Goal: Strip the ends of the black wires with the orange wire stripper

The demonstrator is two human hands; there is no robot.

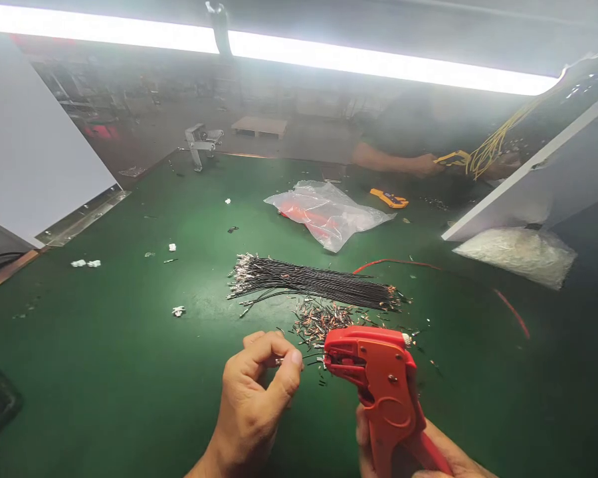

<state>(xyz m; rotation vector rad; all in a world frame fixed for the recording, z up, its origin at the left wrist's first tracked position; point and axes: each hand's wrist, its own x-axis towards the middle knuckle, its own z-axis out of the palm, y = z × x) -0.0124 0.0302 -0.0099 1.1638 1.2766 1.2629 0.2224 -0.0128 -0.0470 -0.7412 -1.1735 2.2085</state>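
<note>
Between thumb and fingers, my left hand pinches a thin black wire near its terminal end. The wire's other end reaches the jaws of a red wire stripper. My right hand is wrapped round the stripper's handles, partly hidden behind them. Just beyond the jaws lies a heap of short cut wire scraps, black with copper-coloured bits. Behind that heap rests a bundle of black wires, with metal terminals at the left ends and bare copper at the right.
A clear plastic bag with something red inside lies behind the bundle, near a yellow tool. A red wire curves to the right. White connectors dot the left side. Across the table, another person's hand holds a yellow tool.
</note>
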